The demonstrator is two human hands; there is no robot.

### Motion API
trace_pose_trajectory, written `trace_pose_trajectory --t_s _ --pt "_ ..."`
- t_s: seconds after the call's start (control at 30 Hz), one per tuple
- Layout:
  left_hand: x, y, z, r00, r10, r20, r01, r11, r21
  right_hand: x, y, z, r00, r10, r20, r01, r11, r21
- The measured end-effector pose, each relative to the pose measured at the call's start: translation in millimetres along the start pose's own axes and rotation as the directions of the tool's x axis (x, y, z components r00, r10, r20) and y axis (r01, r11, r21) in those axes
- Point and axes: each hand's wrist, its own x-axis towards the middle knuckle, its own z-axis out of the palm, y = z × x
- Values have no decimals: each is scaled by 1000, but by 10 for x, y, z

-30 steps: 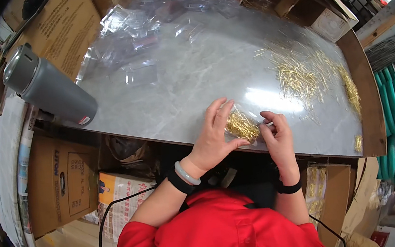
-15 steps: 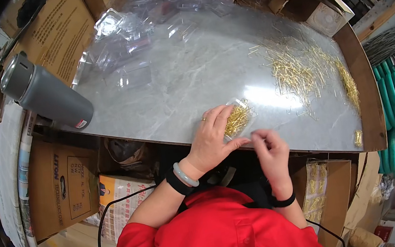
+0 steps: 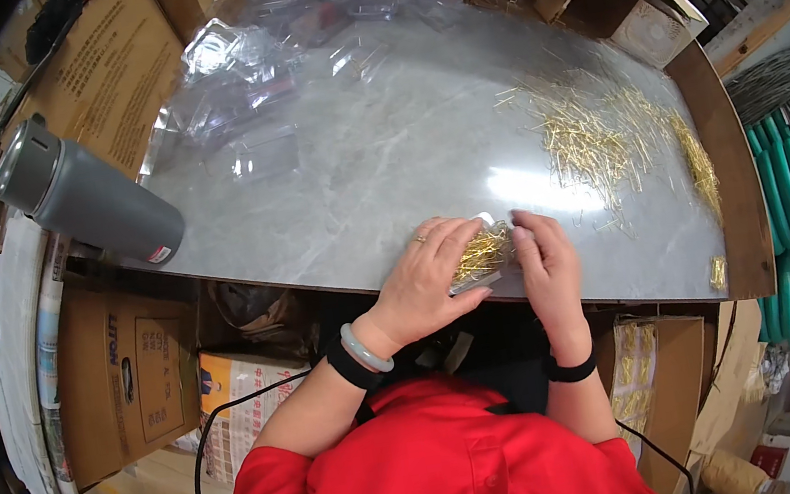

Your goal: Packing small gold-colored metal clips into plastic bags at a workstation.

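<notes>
At the table's near edge, my left hand (image 3: 425,278) is closed around the left side of a small clear plastic box (image 3: 479,283). The box is filled with a bundle of thin gold wire hooks (image 3: 483,253). My right hand (image 3: 549,266) is against the box's right side, thumb and fingers bent together by the hooks' ends. What the right fingertips pinch, if anything, is too small to make out. To the right, a loose pile of similar gold hooks (image 3: 588,144) is spread over the grey tabletop (image 3: 371,149).
Clear plastic boxes (image 3: 241,82) are heaped at the far left. A grey tumbler (image 3: 100,197) leans at the left edge. A wooden board (image 3: 738,189) borders the right side, with a small gold bundle (image 3: 718,272) beside it. An open carton (image 3: 671,380) sits below.
My right hand has moved up and slightly right, from below the box to its right side. The box and the hooks in it have tilted slightly under my left hand.
</notes>
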Motion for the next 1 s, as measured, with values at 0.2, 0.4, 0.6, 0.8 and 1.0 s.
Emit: trace_pose_trajectory --t_s 0.2,0.4,0.6,0.8,1.0 --pt "-18 -12 9 1000 -12 -12 12 1000 -11 -97 -163 2 991 -129 38 132 988 -85" --pt "-25 32 0 997 -57 -52 58 998 16 -102 0 -14 995 13 102 -12 1000 -10" --pt "-62 -4 13 990 -127 -67 122 990 -75 -41 -62 -69 894 -289 342 321 946 -40" --pt "-9 -59 -115 979 -201 30 200 929 -311 -104 -55 -15 909 -297 292 319 947 -30" --pt "-40 26 -144 973 -203 -106 107 811 -575 -230 -194 1 949 -313 30 314 945 -85"
